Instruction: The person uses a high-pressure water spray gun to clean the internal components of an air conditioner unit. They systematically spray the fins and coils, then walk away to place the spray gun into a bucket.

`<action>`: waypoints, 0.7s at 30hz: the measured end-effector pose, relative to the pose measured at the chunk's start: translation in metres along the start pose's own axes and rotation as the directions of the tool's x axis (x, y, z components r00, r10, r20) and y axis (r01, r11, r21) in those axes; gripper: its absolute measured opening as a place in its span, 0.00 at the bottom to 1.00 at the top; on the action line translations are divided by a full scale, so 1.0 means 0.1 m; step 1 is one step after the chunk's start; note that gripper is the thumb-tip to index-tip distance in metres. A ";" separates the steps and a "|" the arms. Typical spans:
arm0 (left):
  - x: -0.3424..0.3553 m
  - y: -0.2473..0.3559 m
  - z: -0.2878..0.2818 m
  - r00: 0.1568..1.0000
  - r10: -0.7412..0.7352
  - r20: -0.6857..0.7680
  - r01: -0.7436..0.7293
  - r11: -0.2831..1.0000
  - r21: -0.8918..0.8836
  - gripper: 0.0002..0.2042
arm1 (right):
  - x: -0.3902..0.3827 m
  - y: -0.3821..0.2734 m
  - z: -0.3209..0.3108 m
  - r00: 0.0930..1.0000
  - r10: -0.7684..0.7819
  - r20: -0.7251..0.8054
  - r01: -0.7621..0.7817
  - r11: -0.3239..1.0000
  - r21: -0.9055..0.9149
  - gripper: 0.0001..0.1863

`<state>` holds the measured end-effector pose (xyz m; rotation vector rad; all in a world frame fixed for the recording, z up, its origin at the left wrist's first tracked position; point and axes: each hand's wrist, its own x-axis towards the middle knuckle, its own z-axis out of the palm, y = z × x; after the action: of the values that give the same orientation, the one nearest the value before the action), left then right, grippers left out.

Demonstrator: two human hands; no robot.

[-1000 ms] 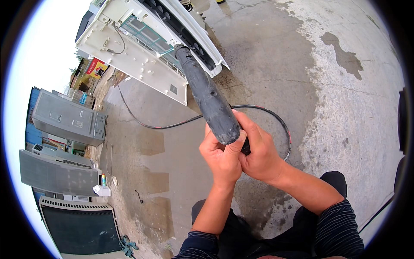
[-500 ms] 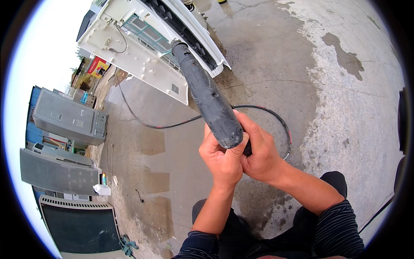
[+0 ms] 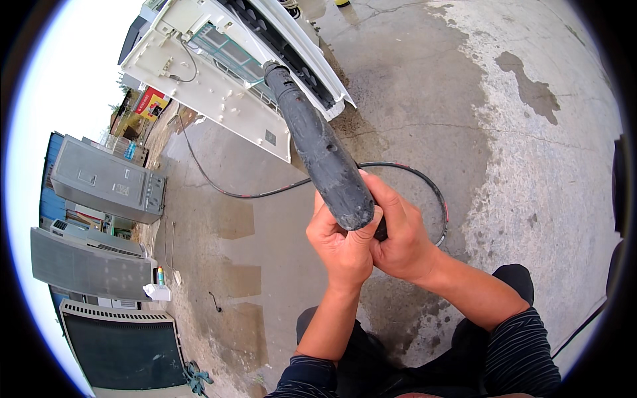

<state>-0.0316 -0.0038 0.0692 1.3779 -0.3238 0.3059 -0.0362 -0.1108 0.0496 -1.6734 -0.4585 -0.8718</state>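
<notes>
My left hand (image 3: 342,245) and my right hand (image 3: 402,235) are closed together around the grip of a scuffed black spray gun (image 3: 325,159), with my left thumb near its rear end. The gun's nozzle end points up and away, over a white plastic appliance housing (image 3: 212,113) with a green-framed mesh panel (image 3: 229,50) and a long dark slot. Whether the nozzle touches the housing I cannot tell. A black hose with red marks (image 3: 434,186) loops on the wet concrete behind my hands.
Grey appliance cabinets (image 3: 109,179) and a grey curved panel (image 3: 89,259) line the left side, with a dark-fronted unit (image 3: 119,348) lower down. A white jug (image 3: 156,292) and a small spray can stand beside them. The concrete floor (image 3: 524,172) has puddles and damp patches.
The spray gun and my hands have shifted very slightly since a second ago, the gun's rear end a little lower in view. My grip looks the same.
</notes>
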 end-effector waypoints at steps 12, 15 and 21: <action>0.02 -0.02 -0.05 0.999 0.034 0.014 -0.034 0.999 0.037 0.12 | 0.00 -0.01 0.03 1.000 -0.012 -0.004 0.012 1.000 -0.002 0.38; 0.02 -0.01 -0.06 0.999 0.037 0.019 -0.038 0.999 0.039 0.12 | 0.00 -0.02 0.04 1.000 -0.020 -0.011 0.020 1.000 -0.015 0.39; 0.01 0.05 -0.02 0.999 -0.005 0.037 0.005 1.000 -0.014 0.11 | -0.04 -0.02 0.04 1.000 0.008 -0.025 -0.009 1.000 -0.014 0.38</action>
<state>-0.0322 -0.0011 0.0736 1.3717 -0.3522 0.2741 -0.0388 -0.1056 0.0478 -1.6739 -0.4288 -0.8907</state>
